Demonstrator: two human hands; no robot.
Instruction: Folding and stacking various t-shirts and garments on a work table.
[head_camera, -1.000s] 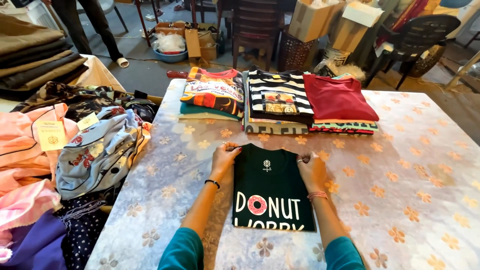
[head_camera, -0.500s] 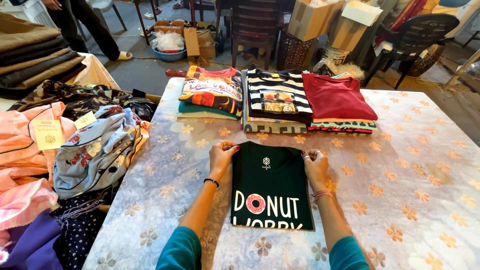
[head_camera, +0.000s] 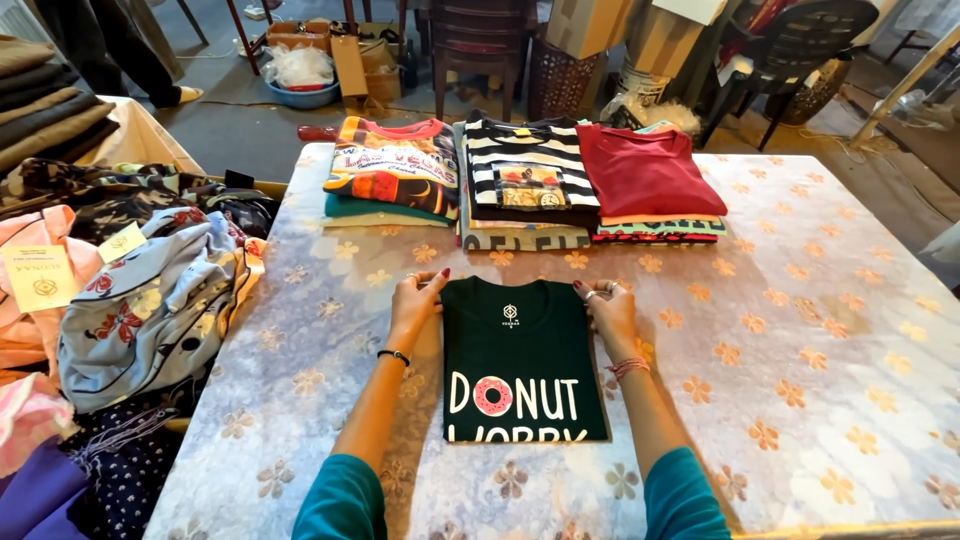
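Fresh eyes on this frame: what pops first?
The folded dark green T-shirt lying at the near middle of the table, with the left hand and right hand pressed against its two upper corners. Behind it, three neat stacks of folded shirts line the far edge: a colourful printed stack, a black-and-white striped stack and a red-topped stack. At the left, a loose heap of unfolded clothes spills against the floral tablecloth.

- A table covered in pale cloth with a flower pattern.
- Three stacks of folded shirts along its far edge: a colourful printed stack, a black-and-white striped stack, a red-topped stack.
- A heap of unfolded clothes at left.
- Cardboard boxes and a dark chair beyond.
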